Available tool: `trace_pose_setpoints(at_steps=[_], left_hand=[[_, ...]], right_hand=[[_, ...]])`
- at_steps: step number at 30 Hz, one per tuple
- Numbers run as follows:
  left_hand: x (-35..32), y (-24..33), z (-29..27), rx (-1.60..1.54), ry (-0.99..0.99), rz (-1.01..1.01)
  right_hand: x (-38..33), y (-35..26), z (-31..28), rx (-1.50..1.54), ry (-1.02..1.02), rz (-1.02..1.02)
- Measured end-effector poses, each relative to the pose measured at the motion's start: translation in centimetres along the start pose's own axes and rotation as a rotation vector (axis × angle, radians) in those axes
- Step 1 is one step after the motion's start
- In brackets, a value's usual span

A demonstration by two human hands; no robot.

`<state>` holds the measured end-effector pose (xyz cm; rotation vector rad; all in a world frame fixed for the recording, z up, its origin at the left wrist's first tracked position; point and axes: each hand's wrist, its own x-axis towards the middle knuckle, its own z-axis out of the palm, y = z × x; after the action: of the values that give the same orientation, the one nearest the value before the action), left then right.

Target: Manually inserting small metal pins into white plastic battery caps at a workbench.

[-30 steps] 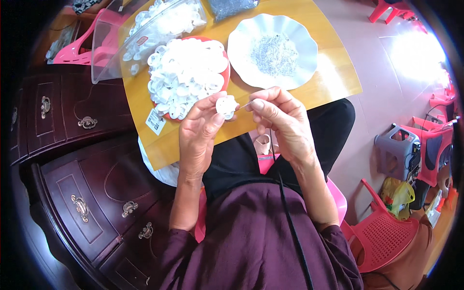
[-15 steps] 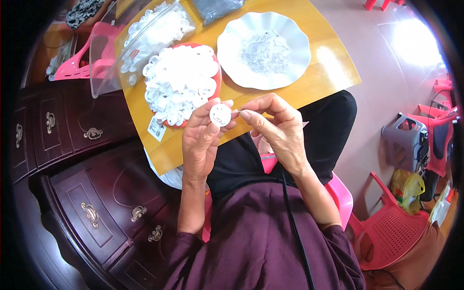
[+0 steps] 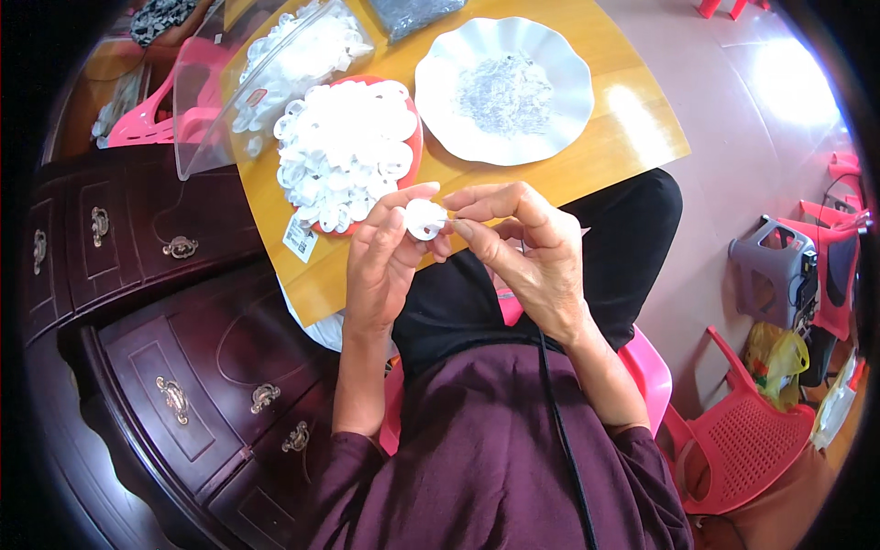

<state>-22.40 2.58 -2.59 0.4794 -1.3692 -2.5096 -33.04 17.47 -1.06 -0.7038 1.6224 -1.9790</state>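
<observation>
My left hand [image 3: 378,264] is closed around a small round white plastic part [image 3: 424,220], gripping it between thumb and fingers. From the right, my right hand [image 3: 539,261] meets the part's edge in a thumb-and-finger pinch. A small thin piece [image 3: 447,221] shows between the right fingertips and the white part; its kind is too small to make out. Just beyond my left hand, a heap of similar white plastic parts [image 3: 344,147] lies on a red tray [image 3: 415,154]. A white wavy-rimmed plate [image 3: 573,78] farther off holds many tiny thin shiny pieces [image 3: 506,94].
A clear bag [image 3: 316,46] of white parts lies at the yellow table's [image 3: 632,128] far left, a dark grey packet [image 3: 412,14] beside it. A paper label [image 3: 299,240] hangs by the tray. Dark drawers [image 3: 174,357] stand left; a pink chair [image 3: 752,440] and grey stool [image 3: 775,270] right.
The white part has been turned in my left hand, so its slotted face no longer faces up. My right fingertips have come closer to its edge.
</observation>
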Motion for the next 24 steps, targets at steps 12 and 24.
trace_pose_setpoints(at_steps=[12, 24], left_hand=[[0.30, 0.48, 0.05, 0.024, 0.005, -0.051], [0.15, 0.53, -0.08, 0.046, 0.006, -0.065]], right_hand=[[-0.17, -0.22, 0.06, 0.022, -0.002, 0.075], [-0.43, 0.17, 0.04, -0.001, -0.008, 0.056]])
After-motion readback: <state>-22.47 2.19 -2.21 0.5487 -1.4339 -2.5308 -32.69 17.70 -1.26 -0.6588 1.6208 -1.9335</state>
